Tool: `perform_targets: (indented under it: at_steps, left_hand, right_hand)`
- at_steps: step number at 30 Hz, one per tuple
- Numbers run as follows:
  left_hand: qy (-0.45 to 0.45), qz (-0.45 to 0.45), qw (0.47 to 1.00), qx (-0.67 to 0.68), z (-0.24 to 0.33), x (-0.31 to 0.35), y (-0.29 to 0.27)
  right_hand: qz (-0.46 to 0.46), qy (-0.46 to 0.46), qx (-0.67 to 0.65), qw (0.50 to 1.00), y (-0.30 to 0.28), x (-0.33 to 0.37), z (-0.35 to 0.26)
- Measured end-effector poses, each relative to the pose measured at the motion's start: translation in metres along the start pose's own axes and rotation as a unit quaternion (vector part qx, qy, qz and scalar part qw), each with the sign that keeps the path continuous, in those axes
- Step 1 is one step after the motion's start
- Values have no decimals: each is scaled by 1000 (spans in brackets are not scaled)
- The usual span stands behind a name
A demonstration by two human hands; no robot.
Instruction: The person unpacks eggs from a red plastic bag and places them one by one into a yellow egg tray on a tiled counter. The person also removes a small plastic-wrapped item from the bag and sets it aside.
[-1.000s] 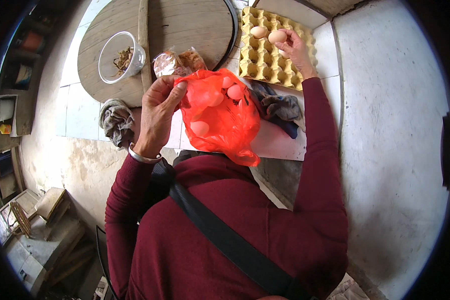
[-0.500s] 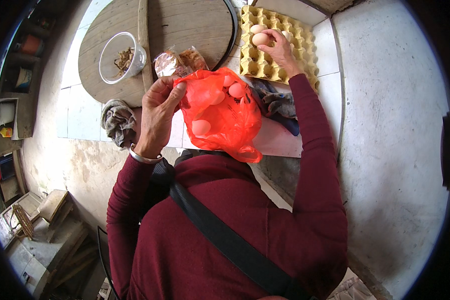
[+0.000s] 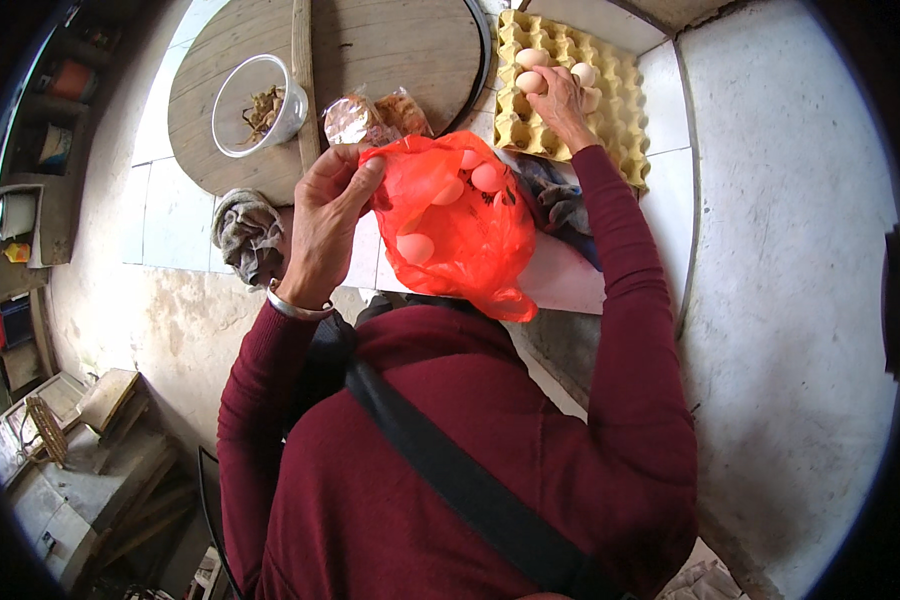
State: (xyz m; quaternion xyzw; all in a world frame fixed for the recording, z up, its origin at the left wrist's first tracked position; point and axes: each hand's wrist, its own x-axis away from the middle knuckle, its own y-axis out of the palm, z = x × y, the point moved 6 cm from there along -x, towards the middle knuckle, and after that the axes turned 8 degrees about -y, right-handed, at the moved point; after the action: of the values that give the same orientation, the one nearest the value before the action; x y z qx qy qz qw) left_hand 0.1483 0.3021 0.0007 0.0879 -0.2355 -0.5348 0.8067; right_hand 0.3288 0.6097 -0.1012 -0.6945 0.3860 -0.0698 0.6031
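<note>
Across the worktop (image 3: 170,220), head view: the left hand (image 3: 330,215) is pinching the rim of a red bag (image 3: 475,245) holding eggs (image 3: 415,249). The right hand (image 3: 564,102), partly curled, is touching a pale egg (image 3: 528,83) on the yellow tray (image 3: 618,115), left side; whether it is gripping, I cannot tell.

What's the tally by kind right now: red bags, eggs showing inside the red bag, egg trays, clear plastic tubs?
Red bag: 1
Eggs showing inside it: 4
Egg tray: 1
Clear plastic tub: 1
Total: 7; any eggs hidden in the folds can't be counted.
</note>
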Motion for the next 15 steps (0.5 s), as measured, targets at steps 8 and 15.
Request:
perform_targets:
  at_steps: [8,15]
  left_hand:
    - [6,8,1000,-1,-1,-1,1]
    - [42,1,999,-18,9,0,17]
  right_hand:
    - [19,0,-469,883,-96,13,-126]
    - [-202,-228,-169,937,-49,86,-226]
